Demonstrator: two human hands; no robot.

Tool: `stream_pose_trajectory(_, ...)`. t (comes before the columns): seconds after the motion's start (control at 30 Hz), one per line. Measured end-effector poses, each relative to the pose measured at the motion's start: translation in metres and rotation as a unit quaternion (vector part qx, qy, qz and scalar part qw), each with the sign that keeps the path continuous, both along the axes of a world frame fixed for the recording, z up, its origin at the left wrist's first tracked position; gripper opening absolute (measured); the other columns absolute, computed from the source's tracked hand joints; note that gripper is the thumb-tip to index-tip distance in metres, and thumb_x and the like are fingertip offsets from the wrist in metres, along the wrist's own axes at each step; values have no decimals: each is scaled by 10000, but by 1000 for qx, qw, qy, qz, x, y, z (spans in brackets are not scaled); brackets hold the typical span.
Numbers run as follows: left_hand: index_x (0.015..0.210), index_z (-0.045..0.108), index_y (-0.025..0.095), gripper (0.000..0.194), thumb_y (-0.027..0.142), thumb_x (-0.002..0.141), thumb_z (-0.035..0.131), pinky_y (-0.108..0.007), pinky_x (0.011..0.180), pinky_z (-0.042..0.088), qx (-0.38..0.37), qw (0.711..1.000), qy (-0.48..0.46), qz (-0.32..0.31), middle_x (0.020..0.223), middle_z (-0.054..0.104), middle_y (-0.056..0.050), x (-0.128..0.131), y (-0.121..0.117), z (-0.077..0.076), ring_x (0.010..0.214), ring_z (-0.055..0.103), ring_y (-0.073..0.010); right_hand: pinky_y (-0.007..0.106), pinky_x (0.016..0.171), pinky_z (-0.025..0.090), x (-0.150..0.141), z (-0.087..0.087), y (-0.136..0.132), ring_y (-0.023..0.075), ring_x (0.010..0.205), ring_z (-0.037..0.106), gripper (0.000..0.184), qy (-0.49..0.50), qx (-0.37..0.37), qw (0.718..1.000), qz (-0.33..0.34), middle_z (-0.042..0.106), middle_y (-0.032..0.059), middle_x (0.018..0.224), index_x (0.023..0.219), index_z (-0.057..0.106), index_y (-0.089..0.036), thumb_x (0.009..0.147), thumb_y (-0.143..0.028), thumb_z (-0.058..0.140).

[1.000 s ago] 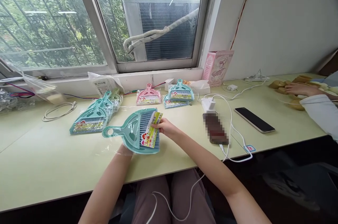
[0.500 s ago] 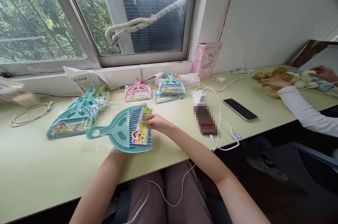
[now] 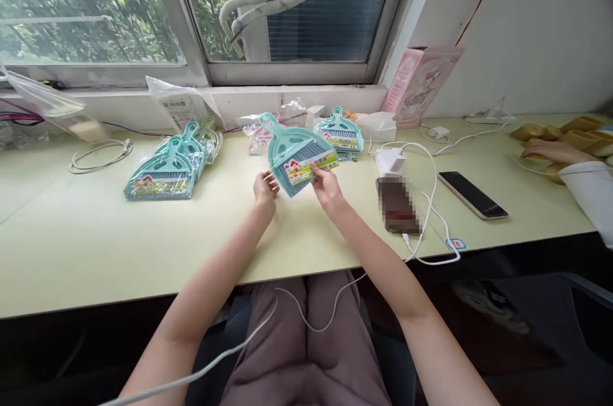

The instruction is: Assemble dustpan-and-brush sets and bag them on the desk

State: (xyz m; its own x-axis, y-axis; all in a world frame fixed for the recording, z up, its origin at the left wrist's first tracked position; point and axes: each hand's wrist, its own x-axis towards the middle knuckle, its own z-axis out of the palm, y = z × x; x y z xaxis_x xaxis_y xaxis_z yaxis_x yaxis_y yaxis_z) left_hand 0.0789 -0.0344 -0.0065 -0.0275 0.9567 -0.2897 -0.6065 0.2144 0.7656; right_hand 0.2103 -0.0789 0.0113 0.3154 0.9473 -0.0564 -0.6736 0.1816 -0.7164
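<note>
A teal dustpan and brush set (image 3: 292,145) with a printed card is tilted above the table, its handle pointing up and to the left. My right hand (image 3: 326,186) grips its lower right corner, thumb over the card. Just left of the set is my left hand (image 3: 266,189), fingers loosely curved and apart, with nothing in them. Behind the held set, a pink dustpan set (image 3: 261,139) is partly hidden. More wrapped teal sets lie at the left (image 3: 160,173) and at the back right (image 3: 338,131).
To the right are a white charger (image 3: 390,160) with cables, a pixelated dark device (image 3: 398,205) and a black phone (image 3: 472,195). A pink box (image 3: 421,87) stands by the wall. At far right, another person's hand (image 3: 555,152) touches yellowish-brown objects (image 3: 582,136).
The teal set has turned from handle-left to handle-up and moved away from me. My left hand has come out from under it and let go. The view has shifted.
</note>
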Motion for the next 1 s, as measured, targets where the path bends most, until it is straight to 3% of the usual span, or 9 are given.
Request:
stream_pose_trajectory(0.07, 795, 554, 193, 433, 493, 971, 295, -241, 545, 406, 22, 994, 100, 34, 695, 590, -13, -4, -3, 1, 505, 484, -112, 316, 945, 578, 4, -3, 2, 194, 1066, 677, 337, 12, -7, 1000, -28, 735, 43, 1044, 1073, 662, -176, 751, -171, 762)
stream_pose_trajectory(0.13, 793, 536, 198, 478, 584, 951, 302, -253, 577, 418, 122, 967, 221, 39, 739, 601, -23, -2, -11, 4, 570, 522, -130, 306, 938, 584, 6, -6, 4, 177, 1033, 689, 327, 28, -17, 998, -49, 736, 39, 1045, 1081, 657, -177, 769, -163, 752)
stream_pose_trajectory(0.23, 849, 521, 210, 369, 550, 941, 411, -268, 661, 420, 265, 879, 394, 56, 800, 616, -23, 8, -28, 6, 696, 568, -158, 288, 939, 584, 8, -7, 6, 159, 1000, 699, 304, 49, -23, 996, -73, 738, 37, 1039, 1076, 656, -173, 785, -146, 739)
stream_pose_trajectory(0.3, 871, 509, 215, 311, 503, 953, 427, -278, 693, 402, 305, 827, 469, 55, 803, 616, -19, 13, -36, 4, 724, 568, -167, 291, 942, 585, 10, -7, 7, 156, 999, 701, 292, 51, -12, 995, -87, 738, 33, 1043, 1080, 658, -177, 798, -152, 729)
stream_pose_trajectory(0.37, 830, 489, 217, 314, 482, 972, 398, -286, 695, 385, 319, 799, 509, 39, 755, 592, -15, 15, -39, 2, 711, 555, -173, 293, 945, 585, 13, -5, 7, 154, 1004, 701, 281, 49, 0, 994, -98, 736, 30, 1052, 1082, 660, -182, 809, -158, 719)
stream_pose_trajectory(0.5, 785, 456, 220, 351, 460, 1001, 320, -284, 677, 382, 308, 810, 498, 29, 739, 579, -15, 13, -35, 0, 697, 556, -171, 290, 951, 583, 15, -3, 7, 149, 1000, 702, 280, 61, -4, 993, -99, 734, 34, 1061, 1093, 656, -177, 820, -137, 700)
stream_pose_trajectory(0.67, 1021, 472, 220, 255, 455, 929, 509, -284, 714, 409, 297, 820, 485, 59, 953, 639, -33, 3, -24, 6, 742, 594, -163, 302, 958, 582, 10, -3, 4, 158, 989, 708, 339, 66, -14, 995, -76, 738, 39, 1061, 1136, 642, -176, 809, -120, 712)
stream_pose_trajectory(0.8, 862, 481, 217, 179, 378, 942, 482, -301, 728, 394, 296, 789, 534, 76, 812, 631, -19, -4, -20, 13, 722, 581, -181, 321, 959, 586, 4, -3, 3, 171, 1010, 704, 379, 54, -8, 997, -57, 735, 37, 1077, 1161, 637, -186, 797, -155, 739)
stream_pose_trajectory(1.0, 736, 457, 214, 327, 385, 999, 365, -346, 836, 366, 342, 719, 587, 149, 710, 597, -23, -7, -25, 16, 740, 553, -197, 322, 977, 576, 2, 0, 1, 182, 1076, 683, 384, 46, 14, 998, -51, 725, 43, 1109, 1155, 648, -187, 789, -208, 761)
